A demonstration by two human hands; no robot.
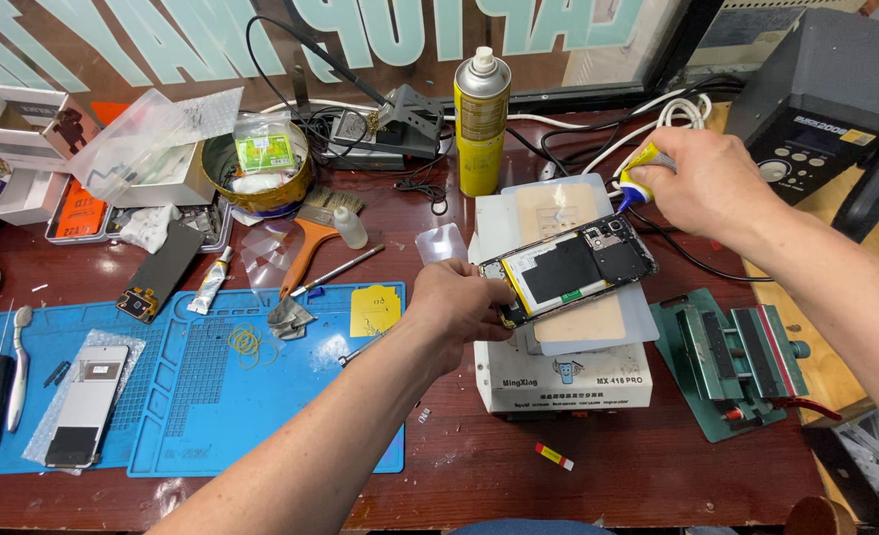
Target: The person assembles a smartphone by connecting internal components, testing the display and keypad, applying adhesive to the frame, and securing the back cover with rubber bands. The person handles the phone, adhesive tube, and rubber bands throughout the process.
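My left hand (459,302) grips the near end of an opened phone (570,266), held tilted over a white heating plate machine (563,374). The phone's back is off, showing black shields and a yellow strip. My right hand (702,183) holds a small yellow and blue glue tube (636,178), its tip near the phone's far upper corner. A thin clear plastic pick (440,243) lies just left of the phone.
A blue work mat (192,386) on the left carries a phone screen (85,404), rubber bands and tools. A yellow spray can (480,124), a brush (313,238), a round tin (257,168), boxes and cables crowd the back. A green vise (742,362) stands at the right.
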